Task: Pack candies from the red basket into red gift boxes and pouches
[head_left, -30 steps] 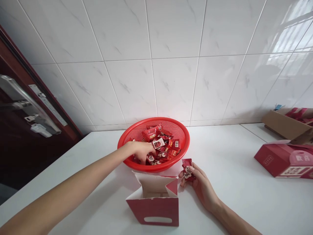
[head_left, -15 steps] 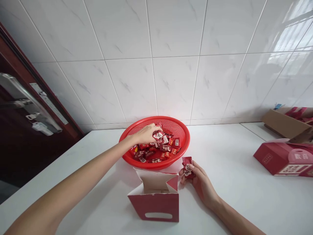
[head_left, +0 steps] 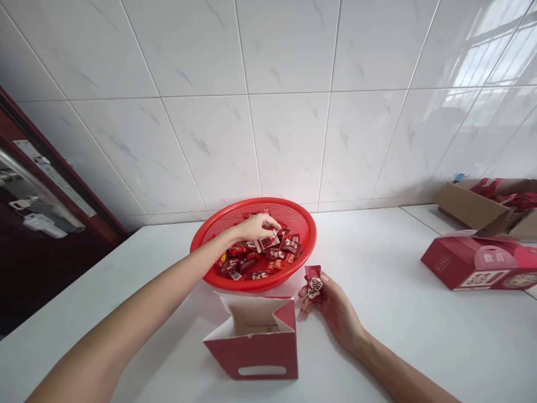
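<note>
My left hand (head_left: 258, 226) reaches into a red plastic basket (head_left: 310, 238) that holds many small wrapped candies (head_left: 274, 253). Its fingers are curled and pinch a wrapped candy, which is partly hidden by the fingertips. On the right, my right hand (head_left: 335, 305) grips a dark red candy packet (head_left: 314, 284) with white print between thumb and fingers, just above the counter. Between my arms stands a dark red paper box (head_left: 255, 354), its top open and its pale inside showing. The basket sits right behind the box.
At the right lies a closed red gift box (head_left: 451, 260) with white print. Behind it is an open brown cardboard carton (head_left: 467, 206) with red items inside. A white tiled wall (head_left: 289, 145) borders the white counter (head_left: 364, 246); a dark door with keys (head_left: 44, 224) is at left.
My left hand has shifted slightly among the candies, and the packet at its fingertips shows less. My right hand keeps its packet. The whole view has turned a little to the right.
</note>
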The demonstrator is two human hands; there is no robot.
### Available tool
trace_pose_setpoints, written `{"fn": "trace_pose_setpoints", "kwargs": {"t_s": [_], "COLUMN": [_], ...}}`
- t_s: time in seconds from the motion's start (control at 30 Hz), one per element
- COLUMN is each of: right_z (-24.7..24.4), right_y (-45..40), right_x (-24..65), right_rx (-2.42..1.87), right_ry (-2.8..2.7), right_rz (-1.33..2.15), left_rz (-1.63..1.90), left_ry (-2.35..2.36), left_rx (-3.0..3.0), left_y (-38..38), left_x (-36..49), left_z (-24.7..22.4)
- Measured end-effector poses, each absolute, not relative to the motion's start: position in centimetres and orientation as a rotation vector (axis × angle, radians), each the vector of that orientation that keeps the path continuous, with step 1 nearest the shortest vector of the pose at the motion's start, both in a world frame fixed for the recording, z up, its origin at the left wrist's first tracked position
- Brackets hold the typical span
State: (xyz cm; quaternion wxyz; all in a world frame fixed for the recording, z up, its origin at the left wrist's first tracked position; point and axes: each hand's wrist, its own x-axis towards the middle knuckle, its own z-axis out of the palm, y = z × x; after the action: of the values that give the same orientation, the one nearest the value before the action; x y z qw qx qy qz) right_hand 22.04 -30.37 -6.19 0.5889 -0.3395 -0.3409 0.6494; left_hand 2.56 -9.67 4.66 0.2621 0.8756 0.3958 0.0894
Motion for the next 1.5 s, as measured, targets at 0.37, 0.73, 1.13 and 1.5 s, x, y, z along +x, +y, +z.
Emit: {"fn": "trace_pose_setpoints", "kwargs": {"t_s": [0.37,0.73,1.13,1.5], "right_z": [-6.2,-5.8,-5.9,-5.9], "right_y": [-30.4,-30.5,-30.6,-30.6], "right_x": [22.1,22.0,22.1,22.1], "right_rx": [-0.797,-0.804,-0.813,-0.816], "right_ry": [-0.774,-0.795,-0.810,-0.826], "right_rz": [1.534,1.519,1.516,1.511], "left_rz": [0.369,0.220,-0.729,-0.183], "left_ry": [1.047,1.229,1.399,1.179], "left_rx": [2.040,2.419,2.664,2.266], "left_y": [-10.0,-10.4,-14.5,-11.5], "left_x": [2.1,1.3,0.5,-2.0], "left_z": [4.4,5.2,5.1,6.3]}}
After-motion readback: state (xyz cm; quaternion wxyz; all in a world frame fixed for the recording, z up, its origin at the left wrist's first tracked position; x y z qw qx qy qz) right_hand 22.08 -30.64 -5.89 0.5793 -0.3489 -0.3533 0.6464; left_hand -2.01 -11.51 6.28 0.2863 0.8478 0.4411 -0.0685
